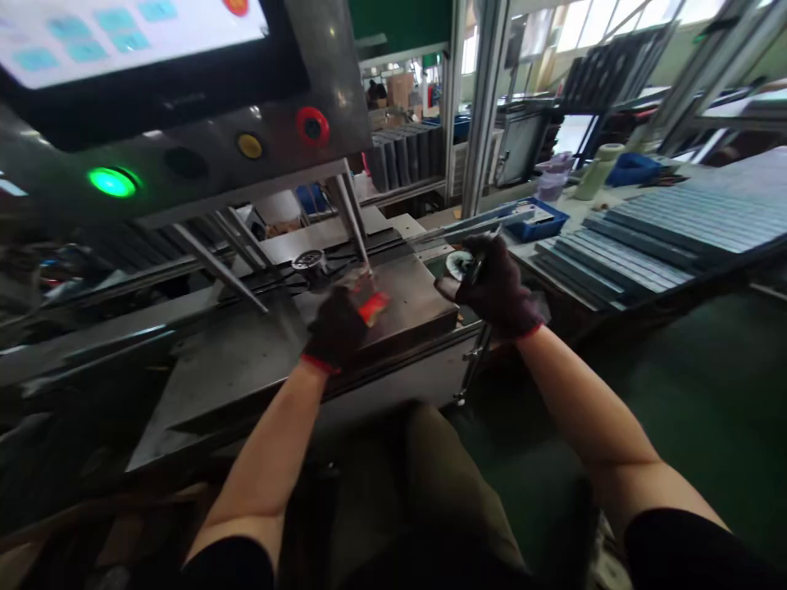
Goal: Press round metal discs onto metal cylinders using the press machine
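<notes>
My left hand (339, 324), in a dark glove with a red cuff, is closed around a small red-orange object (372, 308) above the metal worktop (409, 287). Motion blur hides what kind of object it is. Further right, my right hand (499, 285), gloved the same way, is curled around a slim dark object (477, 267) with a thin shiny tip at the top. Beside its fingers shows a pale round disc (458, 264); I cannot tell if the hand touches it. A round metal part (308, 262) with dark cables sits behind my left hand.
A control panel (215, 156) with a lit screen and buttons hangs at upper left, on metal posts. To the right, grey flat panels (670, 238) lie stacked on a bench near a blue tray (536, 221) and a greenish bottle (598, 172). An aluminium upright (484, 106) stands behind.
</notes>
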### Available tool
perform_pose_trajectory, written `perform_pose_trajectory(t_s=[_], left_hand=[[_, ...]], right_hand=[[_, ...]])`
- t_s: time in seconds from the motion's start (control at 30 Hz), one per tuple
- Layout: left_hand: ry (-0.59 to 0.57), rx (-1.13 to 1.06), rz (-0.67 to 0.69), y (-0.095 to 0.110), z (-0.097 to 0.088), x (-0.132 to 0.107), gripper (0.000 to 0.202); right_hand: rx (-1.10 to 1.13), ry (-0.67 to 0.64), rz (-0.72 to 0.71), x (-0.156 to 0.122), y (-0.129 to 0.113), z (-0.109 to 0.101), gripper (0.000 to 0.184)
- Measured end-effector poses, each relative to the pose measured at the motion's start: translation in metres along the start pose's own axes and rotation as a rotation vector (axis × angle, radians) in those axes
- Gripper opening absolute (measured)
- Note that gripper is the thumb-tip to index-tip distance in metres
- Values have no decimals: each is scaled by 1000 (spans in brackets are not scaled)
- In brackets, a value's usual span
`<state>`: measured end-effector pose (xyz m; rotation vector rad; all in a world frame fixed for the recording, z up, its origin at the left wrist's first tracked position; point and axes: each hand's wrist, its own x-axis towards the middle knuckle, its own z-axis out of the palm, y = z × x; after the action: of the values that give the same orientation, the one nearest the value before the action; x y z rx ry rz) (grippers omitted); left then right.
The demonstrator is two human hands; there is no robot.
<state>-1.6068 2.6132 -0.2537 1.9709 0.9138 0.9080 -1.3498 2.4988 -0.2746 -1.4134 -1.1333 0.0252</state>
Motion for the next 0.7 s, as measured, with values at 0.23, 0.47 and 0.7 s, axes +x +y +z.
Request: perform_pose_trajectory(t_s=[0.23,0.47,0.7], left_hand=[[27,621,52,-41,-26,-19,36],[28,619,65,-43,-22,-17,38],[181,472,384,-46,-4,-29,51]], right_hand=[[-296,57,107,11,67,-34,77],[-540,-138,229,-14,96,0,58],[-69,97,346,-8,84,-8,53]])
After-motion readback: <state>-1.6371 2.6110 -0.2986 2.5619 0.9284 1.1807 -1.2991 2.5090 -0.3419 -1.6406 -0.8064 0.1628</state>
